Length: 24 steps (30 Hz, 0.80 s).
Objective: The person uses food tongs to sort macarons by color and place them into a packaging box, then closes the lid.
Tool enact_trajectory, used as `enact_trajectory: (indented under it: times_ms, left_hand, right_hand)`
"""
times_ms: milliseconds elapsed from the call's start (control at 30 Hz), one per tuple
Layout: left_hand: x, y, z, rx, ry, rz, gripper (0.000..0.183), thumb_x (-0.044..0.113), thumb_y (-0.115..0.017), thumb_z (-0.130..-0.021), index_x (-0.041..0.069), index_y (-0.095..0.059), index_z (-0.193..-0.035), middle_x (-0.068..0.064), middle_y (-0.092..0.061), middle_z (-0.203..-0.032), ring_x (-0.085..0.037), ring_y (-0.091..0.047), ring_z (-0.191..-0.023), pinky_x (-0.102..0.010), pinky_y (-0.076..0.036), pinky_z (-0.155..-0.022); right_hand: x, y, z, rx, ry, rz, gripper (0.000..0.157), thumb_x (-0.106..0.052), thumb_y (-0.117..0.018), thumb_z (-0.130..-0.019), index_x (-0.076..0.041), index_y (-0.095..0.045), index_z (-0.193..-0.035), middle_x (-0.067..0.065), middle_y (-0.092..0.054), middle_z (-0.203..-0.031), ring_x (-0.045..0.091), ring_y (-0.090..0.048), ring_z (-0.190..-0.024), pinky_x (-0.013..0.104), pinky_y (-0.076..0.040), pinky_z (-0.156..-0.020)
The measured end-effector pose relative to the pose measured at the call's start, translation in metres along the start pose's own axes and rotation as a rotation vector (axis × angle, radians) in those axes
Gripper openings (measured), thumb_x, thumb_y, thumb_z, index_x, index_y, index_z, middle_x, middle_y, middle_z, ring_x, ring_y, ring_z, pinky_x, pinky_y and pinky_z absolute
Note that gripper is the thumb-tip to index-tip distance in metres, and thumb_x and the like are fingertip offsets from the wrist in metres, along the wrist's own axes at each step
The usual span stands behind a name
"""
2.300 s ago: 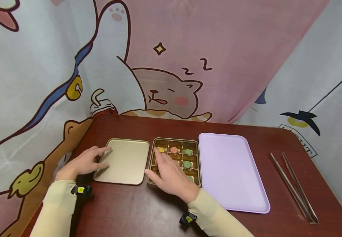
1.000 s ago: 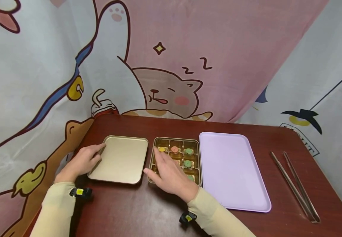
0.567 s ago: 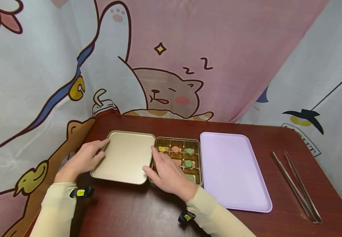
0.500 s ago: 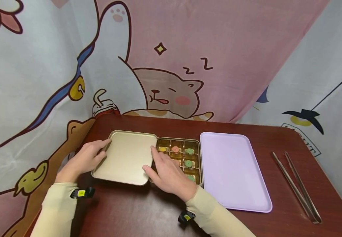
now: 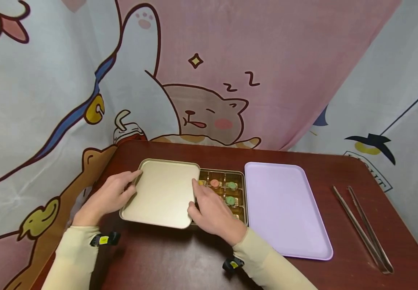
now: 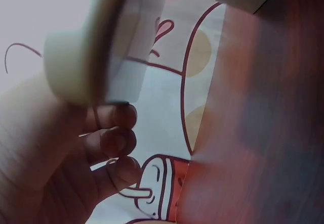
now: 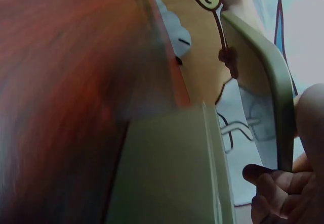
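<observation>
A flat gold tin lid [image 5: 163,193] is held up, overlapping the left part of the divided gold tin [image 5: 245,193] in the head view. My left hand [image 5: 111,195] grips its left edge, thumb and index finger at the top, the other fingers curled below in the left wrist view. My right hand [image 5: 214,209] grips the right edge, over the tin. In the right wrist view the lid's rim [image 7: 284,107] is above the tin's side wall [image 7: 162,173], fingers beneath it. Small round pieces, orange [image 5: 214,183] and green [image 5: 230,200], sit in compartments; the lid and right hand hide others.
A lilac tray [image 5: 285,209] lies right beside the tin. Further right, metal tongs [image 5: 363,231] rest on the dark red-brown table [image 5: 151,257]. A printed cartoon curtain [image 5: 267,48] hangs behind and beside the table.
The lid has risen from the table left of the tin and shifted right, covering more of the tin's left side. Both hands now hold it; the left hand moved right with it.
</observation>
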State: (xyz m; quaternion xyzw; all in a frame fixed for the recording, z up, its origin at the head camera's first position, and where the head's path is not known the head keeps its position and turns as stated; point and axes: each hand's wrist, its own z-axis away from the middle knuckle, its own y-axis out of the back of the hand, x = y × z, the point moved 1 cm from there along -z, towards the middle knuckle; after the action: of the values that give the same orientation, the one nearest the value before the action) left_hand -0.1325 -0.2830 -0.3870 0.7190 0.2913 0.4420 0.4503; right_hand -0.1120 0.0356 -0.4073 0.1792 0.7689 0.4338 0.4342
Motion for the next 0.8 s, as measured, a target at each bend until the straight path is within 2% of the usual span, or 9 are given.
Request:
enact_trajectory:
  times_ms: [100, 167, 267, 333, 400, 567, 667, 800]
  left_hand:
    - [0.007, -0.007, -0.004, -0.002, 0.000, 0.019, 0.047, -0.001, -0.060, -0.098, -0.008, -0.057, -0.145, -0.022, -0.069, -0.126, -0.024, -0.062, -0.097, -0.044, -0.053, -0.082]
    - [0.012, -0.013, -0.007, -0.002, -0.014, 0.028, 0.047, 0.000, -0.060, -0.099, -0.008, -0.057, -0.145, -0.020, -0.070, -0.123, -0.022, -0.062, -0.093, -0.041, -0.053, -0.079]
    - [0.022, -0.023, -0.014, 0.001, -0.057, 0.045, 0.048, 0.001, -0.060, -0.098, -0.008, -0.057, -0.145, -0.012, -0.070, -0.107, -0.015, -0.056, -0.082, -0.033, -0.049, -0.071]
    - [0.029, -0.029, -0.019, 0.006, -0.094, 0.054, 0.048, 0.001, -0.059, -0.098, -0.008, -0.057, -0.145, -0.009, -0.069, -0.103, -0.013, -0.053, -0.077, -0.030, -0.046, -0.069]
    - [0.037, -0.036, -0.025, 0.008, -0.124, 0.062, 0.048, 0.002, -0.059, -0.098, -0.009, -0.057, -0.145, -0.008, -0.068, -0.101, -0.012, -0.052, -0.076, -0.029, -0.046, -0.069]
    - [0.060, -0.051, -0.040, 0.010, -0.174, 0.075, 0.048, 0.005, -0.060, -0.098, -0.011, -0.058, -0.143, -0.014, -0.071, -0.111, -0.015, -0.056, -0.083, -0.030, -0.049, -0.072]
    - [0.073, -0.058, -0.048, 0.012, -0.198, 0.081, 0.047, 0.007, -0.061, -0.098, -0.011, -0.058, -0.142, -0.012, -0.071, -0.106, -0.015, -0.056, -0.081, -0.029, -0.049, -0.071]
    - [0.086, -0.067, -0.059, 0.022, -0.219, 0.068, 0.046, 0.008, -0.061, -0.098, -0.010, -0.060, -0.141, -0.008, -0.069, -0.100, -0.012, -0.053, -0.077, -0.026, -0.048, -0.068]
  right_hand:
    - [0.010, 0.009, 0.006, -0.029, 0.000, -0.003, 0.069, -0.027, -0.052, -0.102, 0.005, -0.035, -0.160, 0.024, -0.051, -0.155, 0.030, -0.053, -0.141, 0.045, -0.048, -0.111]
    - [0.017, 0.015, 0.011, -0.043, -0.004, 0.002, 0.068, -0.027, -0.051, -0.102, 0.005, -0.036, -0.160, 0.025, -0.048, -0.156, 0.032, -0.051, -0.143, 0.046, -0.047, -0.112]
    - [0.030, 0.026, 0.021, -0.049, -0.002, 0.023, 0.067, -0.026, -0.052, -0.102, 0.005, -0.038, -0.159, 0.025, -0.050, -0.155, 0.032, -0.052, -0.142, 0.047, -0.046, -0.114]
    - [0.038, 0.034, 0.028, -0.043, 0.000, 0.033, 0.066, -0.025, -0.053, -0.101, 0.005, -0.039, -0.158, 0.024, -0.051, -0.154, 0.032, -0.052, -0.142, 0.047, -0.045, -0.114]
    - [0.046, 0.041, 0.035, -0.032, 0.009, 0.048, 0.066, -0.023, -0.055, -0.100, 0.006, -0.040, -0.158, 0.022, -0.055, -0.151, 0.030, -0.056, -0.139, 0.047, -0.047, -0.112]
    - [0.066, 0.060, 0.051, 0.007, 0.049, 0.092, 0.065, -0.017, -0.059, -0.097, 0.010, -0.043, -0.154, 0.022, -0.064, -0.139, 0.031, -0.063, -0.127, 0.047, -0.053, -0.102]
    - [0.078, 0.070, 0.060, 0.033, 0.060, 0.110, 0.065, -0.013, -0.059, -0.095, 0.011, -0.044, -0.153, 0.022, -0.066, -0.134, 0.030, -0.066, -0.121, 0.048, -0.055, -0.098]
    - [0.093, 0.079, 0.067, 0.043, 0.038, 0.102, 0.064, -0.012, -0.060, -0.095, 0.009, -0.045, -0.154, 0.023, -0.066, -0.136, 0.026, -0.067, -0.112, 0.047, -0.055, -0.093]
